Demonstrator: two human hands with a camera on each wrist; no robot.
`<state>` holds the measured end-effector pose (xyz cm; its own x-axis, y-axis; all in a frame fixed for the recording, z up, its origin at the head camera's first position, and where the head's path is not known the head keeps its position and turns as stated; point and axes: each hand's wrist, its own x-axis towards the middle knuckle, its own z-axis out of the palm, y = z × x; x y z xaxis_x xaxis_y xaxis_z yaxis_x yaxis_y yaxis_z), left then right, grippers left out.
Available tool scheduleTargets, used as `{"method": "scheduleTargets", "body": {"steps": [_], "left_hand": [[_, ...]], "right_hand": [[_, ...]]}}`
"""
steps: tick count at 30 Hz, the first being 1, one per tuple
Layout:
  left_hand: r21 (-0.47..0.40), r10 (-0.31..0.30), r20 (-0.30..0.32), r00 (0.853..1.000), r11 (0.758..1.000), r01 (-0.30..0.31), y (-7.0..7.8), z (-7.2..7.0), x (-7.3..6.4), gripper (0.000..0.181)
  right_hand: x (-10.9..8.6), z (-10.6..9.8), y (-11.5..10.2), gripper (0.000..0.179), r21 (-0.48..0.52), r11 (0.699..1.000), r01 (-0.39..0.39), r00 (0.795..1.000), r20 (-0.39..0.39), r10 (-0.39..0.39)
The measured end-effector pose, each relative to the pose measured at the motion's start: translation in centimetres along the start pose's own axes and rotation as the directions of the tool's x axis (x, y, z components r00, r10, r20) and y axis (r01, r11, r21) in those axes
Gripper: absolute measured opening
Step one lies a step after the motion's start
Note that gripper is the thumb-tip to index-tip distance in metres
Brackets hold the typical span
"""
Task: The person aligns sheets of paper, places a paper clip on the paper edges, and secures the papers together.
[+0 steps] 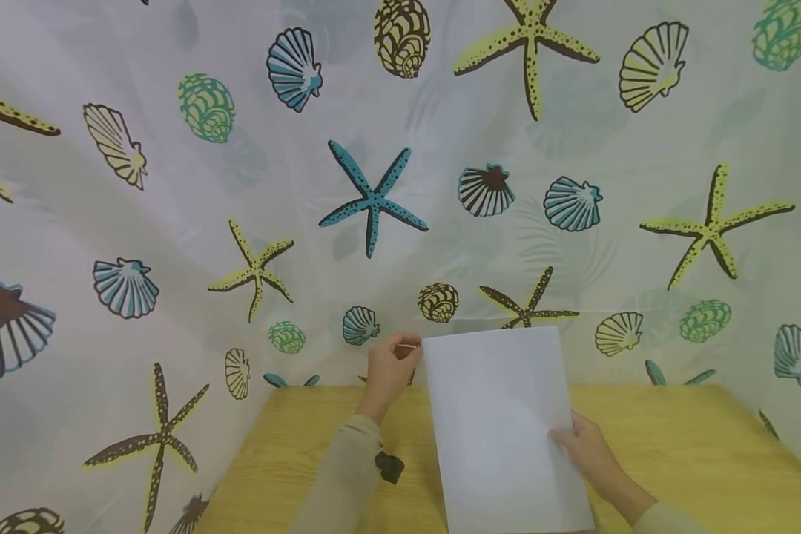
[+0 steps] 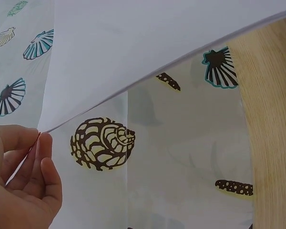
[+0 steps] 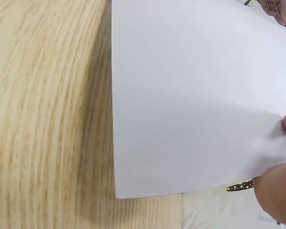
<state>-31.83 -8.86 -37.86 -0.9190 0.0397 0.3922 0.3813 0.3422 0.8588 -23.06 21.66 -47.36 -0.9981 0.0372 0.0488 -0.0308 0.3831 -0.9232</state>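
White paper [image 1: 500, 430], blank on the side facing me, is held up nearly upright over the table. Its edge looks layered in the left wrist view, like several sheets together. My left hand [image 1: 392, 371] pinches the upper left corner between thumb and fingertips. In the left wrist view that hand [image 2: 24, 176] also shows a thin line running down from the pinched corner; I cannot tell what it is. On the right edge, my right hand [image 1: 594, 456] grips the paper with the thumb on the front and the fingers behind, mostly hidden.
A light wood table [image 1: 661, 445] lies below the paper. Hanging behind and at the sides is a white curtain [image 1: 440, 259] printed with shells and starfish. A small dark object [image 1: 390, 468] shows beside the left sleeve [image 1: 343, 475].
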Motion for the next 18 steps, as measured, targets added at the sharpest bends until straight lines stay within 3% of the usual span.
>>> {"method": "scheduleTargets", "body": {"steps": [11, 18], "left_hand": [[-0.016, 0.069, -0.072, 0.995, 0.997, -0.07, -0.48, -0.11, 0.4, 0.018], [0.012, 0.085, -0.03, 0.996, 0.996, -0.085, -0.19, -0.16, 0.48, 0.02]], "right_hand": [[-0.03, 0.19, -0.02, 0.049, -0.003, 1.0, 0.016, 1.0, -0.011, -0.016], [0.08, 0.29, 0.06, 0.049, 0.011, 1.0, 0.008, 1.0, 0.009, -0.008]]}}
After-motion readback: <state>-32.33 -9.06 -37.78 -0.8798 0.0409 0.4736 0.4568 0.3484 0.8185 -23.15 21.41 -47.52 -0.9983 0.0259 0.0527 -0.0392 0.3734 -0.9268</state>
